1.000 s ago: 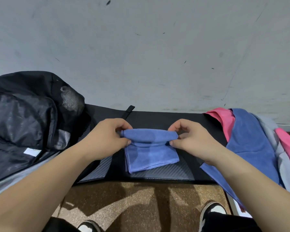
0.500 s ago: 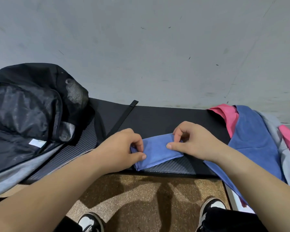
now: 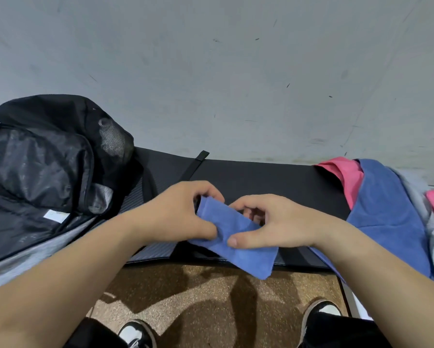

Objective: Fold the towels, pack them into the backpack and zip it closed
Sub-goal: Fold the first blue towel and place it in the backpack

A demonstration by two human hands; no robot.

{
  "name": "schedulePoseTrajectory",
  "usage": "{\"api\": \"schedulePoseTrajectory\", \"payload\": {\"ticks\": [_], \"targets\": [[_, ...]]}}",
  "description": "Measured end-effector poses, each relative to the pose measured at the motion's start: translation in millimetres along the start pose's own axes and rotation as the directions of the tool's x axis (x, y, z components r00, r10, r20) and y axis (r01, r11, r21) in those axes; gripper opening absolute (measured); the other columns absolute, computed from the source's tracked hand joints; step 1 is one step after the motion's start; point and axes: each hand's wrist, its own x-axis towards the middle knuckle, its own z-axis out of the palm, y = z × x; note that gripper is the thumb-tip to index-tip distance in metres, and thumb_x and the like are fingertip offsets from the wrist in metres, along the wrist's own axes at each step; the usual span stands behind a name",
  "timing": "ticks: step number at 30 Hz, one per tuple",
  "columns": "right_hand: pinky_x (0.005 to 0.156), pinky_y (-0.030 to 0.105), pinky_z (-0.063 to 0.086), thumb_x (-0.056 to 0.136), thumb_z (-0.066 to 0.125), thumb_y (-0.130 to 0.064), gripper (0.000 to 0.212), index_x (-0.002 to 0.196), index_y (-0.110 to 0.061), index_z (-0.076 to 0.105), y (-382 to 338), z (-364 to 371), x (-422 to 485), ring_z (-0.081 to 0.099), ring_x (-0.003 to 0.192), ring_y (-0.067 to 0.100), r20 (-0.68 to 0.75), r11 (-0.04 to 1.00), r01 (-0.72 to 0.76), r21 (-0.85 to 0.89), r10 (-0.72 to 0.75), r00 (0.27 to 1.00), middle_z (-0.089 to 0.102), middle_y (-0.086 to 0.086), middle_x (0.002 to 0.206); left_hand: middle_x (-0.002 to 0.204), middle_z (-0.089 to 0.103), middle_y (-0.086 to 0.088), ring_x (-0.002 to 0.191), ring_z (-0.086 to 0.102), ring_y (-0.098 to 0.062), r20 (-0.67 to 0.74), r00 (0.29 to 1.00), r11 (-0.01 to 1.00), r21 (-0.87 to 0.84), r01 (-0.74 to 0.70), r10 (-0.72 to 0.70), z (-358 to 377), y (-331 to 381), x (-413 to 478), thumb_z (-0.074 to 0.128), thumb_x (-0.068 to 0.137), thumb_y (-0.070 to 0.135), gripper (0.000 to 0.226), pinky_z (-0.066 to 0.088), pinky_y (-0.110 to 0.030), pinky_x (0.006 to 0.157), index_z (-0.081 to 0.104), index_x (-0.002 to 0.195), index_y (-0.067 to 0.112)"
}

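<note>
The folded blue towel sat mid-frame, slanting from ten o'clock down to four o'clock, its lower end past the front edge of the black surface. The left hand curled round its upper end; the right hand pinched its middle, thumb on top. The open black backpack lay at nine o'clock of it, the loose towels heaped at three o'clock.
</note>
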Motion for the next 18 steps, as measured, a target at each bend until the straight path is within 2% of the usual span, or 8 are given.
{"api": "schedulePoseTrajectory", "payload": {"ticks": [2,3,6,9,12,15,16,18], "targets": [[0.077,0.04,0.054,0.077,0.088,-0.044,0.033,0.102,-0.03,0.071,-7.5,4.5,0.3,0.065,0.082,0.017,-0.044,0.985,0.025,0.171,-0.018,0.999,0.068,-0.001,0.093,0.097,0.075,0.006,0.083,0.069,-0.004,-0.062,0.998,0.984,-0.177,-0.028,0.017,-7.1,3.9,-7.1,0.082,0.064,0.015,0.049,0.058,-0.027,0.076,0.071,0.108,0.035],[0.079,0.041,0.054,0.076,0.089,-0.041,0.035,0.1,-0.025,0.07,-10.6,7.7,1.0,0.065,0.083,0.017,-0.077,0.968,0.034,0.248,-0.016,0.997,0.069,0.001,0.093,0.101,0.076,0.007,0.09,0.071,-0.006,-0.112,0.994,0.962,-0.268,-0.048,0.018,-8.7,4.4,-10.1,0.083,0.063,0.016,0.054,0.06,-0.027,0.081,0.071,0.112,0.034],[0.097,0.055,0.056,0.073,0.087,-0.035,0.043,0.102,-0.013,0.064,-21.8,19.6,3.8,0.073,0.098,0.026,-0.115,0.878,0.023,0.477,0.037,0.993,0.075,0.013,0.106,0.114,0.077,0.002,0.107,0.074,-0.015,-0.225,0.972,0.844,-0.531,-0.069,-0.061,-11.1,2.9,-16.5,0.09,0.06,0.018,0.068,0.059,-0.034,0.093,0.069,0.124,0.027],[0.105,0.056,0.053,0.084,0.077,-0.023,0.04,0.116,-0.004,0.062,-45.2,34.8,4.9,0.073,0.111,0.033,-0.088,0.691,0.03,0.722,0.05,0.995,0.075,0.018,0.117,0.123,0.074,-0.013,0.119,0.069,-0.033,-0.127,0.987,0.657,-0.753,-0.03,-0.099,-11.7,2.3,-28.3,0.087,0.074,0.023,0.061,0.052,-0.051,0.108,0.066,0.129,0.012],[0.107,0.053,0.053,0.091,0.072,-0.02,0.045,0.128,0.002,0.06,-70.7,49.3,4.0,0.072,0.113,0.03,-0.122,0.554,0.085,0.828,0.032,0.992,0.074,0.02,0.121,0.127,0.072,-0.019,0.123,0.068,-0.034,0.049,0.995,0.545,-0.834,0.086,-0.081,-12.6,7.6,-48.1,0.079,0.086,0.032,0.054,0.048,-0.052,0.111,0.066,0.131,0.005],[0.106,0.056,0.053,0.089,0.08,-0.027,0.051,0.129,-0.004,0.059,-86.7,65.7,4.5,0.073,0.115,0.03,-0.214,0.446,0.143,0.883,0.113,0.97,0.076,0.014,0.121,0.124,0.074,-0.017,0.119,0.07,-0.032,0.08,0.99,0.494,-0.86,0.127,-0.116,-20.6,8.1,-68.3,0.077,0.089,0.028,0.048,0.051,-0.051,0.108,0.068,0.129,0.003],[0.103,0.055,0.055,0.09,0.081,-0.028,0.049,0.127,-0.006,0.059,-90.0,71.4,4.7,0.074,0.112,0.029,-0.251,0.45,0.158,0.879,0.156,0.955,0.077,0.011,0.119,0.123,0.075,-0.015,0.117,0.072,-0.03,0.067,0.989,0.515,-0.848,0.124,-0.129,-24.3,5.9,-74.0,0.075,0.091,0.026,0.045,0.052,-0.05,0.106,0.068,0.128,0.004],[0.096,0.053,0.059,0.089,0.08,-0.033,0.044,0.121,-0.01,0.061,-100.3,83.2,7.2,0.077,0.105,0.026,-0.313,0.53,0.16,0.833,0.213,0.926,0.078,0.008,0.114,0.118,0.077,-0.011,0.112,0.074,-0.026,0.015,0.986,0.578,-0.809,0.109,-0.164,-32.5,-1.3,-84.3,0.071,0.096,0.024,0.036,0.057,-0.045,0.099,0.068,0.127,0.006]]}}
